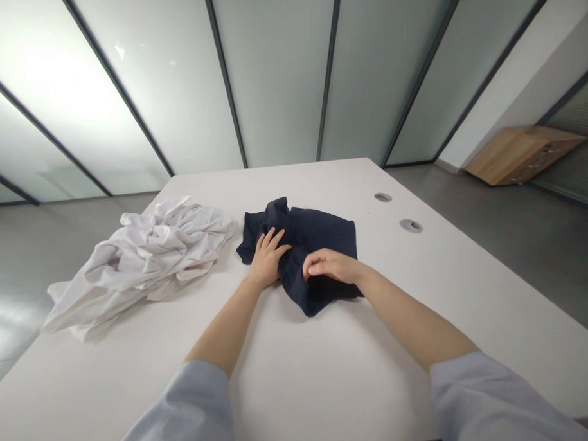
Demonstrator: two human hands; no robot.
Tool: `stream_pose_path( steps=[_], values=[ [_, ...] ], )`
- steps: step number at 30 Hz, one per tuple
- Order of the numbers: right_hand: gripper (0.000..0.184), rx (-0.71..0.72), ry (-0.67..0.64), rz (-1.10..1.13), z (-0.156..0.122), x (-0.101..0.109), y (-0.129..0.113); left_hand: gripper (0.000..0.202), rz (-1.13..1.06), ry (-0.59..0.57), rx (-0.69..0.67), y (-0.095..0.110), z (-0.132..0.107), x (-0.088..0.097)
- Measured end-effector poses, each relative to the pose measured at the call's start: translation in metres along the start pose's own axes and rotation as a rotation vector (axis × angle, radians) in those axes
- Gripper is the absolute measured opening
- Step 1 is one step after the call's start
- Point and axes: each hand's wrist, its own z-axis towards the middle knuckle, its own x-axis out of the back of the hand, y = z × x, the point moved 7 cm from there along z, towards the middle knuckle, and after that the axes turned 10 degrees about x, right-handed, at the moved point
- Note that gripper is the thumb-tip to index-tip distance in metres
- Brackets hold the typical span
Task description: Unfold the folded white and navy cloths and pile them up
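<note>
While the left hand (267, 260) and right hand (328, 265) lie apart on crumpled navy cloth (318, 236), white fabric (138, 264) heaped beside

Navy cloth (323, 232), matt, soft, wrinkled. White cloth (141, 264) at ten o'clock, thin, creased. Table (319, 380) smooth matt white; wood drawer unit (523, 154) at two o'clock.

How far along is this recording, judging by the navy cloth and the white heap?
Nothing looks finished: the navy cloth lies bunched, with no neat fold showing. In hand: the left hand presses it flat-fingered, the right hand rests on it. Left: the white cloth lies crumpled, neither hand on it.
</note>
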Motion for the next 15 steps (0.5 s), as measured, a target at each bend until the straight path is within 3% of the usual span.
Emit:
stream_pose_path(
  steps=[2, 4, 6, 10, 15],
  values=[
    [0.023, -0.019, 0.29, -0.215, -0.005, 0.034, 0.013, 0.028, -0.021, -0.005, 0.011, -0.002, 0.001, 0.0],
    [0.027, -0.043, 0.476, -0.513, -0.013, 0.059, 0.028, 0.018, -0.053, 0.03, 0.01, -0.003, 0.002, 0.003],
    [0.035, -0.046, 0.435, -0.706, -0.015, 0.062, 0.045, 0.013, -0.08, 0.064, -0.021, 0.0, 0.002, 0.007],
    [0.053, -0.16, 0.157, -0.87, -0.014, 0.045, 0.081, 0.01, -0.086, 0.068, -0.056, 0.005, 0.002, 0.012],
    [0.063, -0.352, 0.122, -0.964, -0.014, 0.046, 0.094, 0.007, -0.027, 0.174, 0.067, -0.007, 0.0, 0.023]
  ],
)
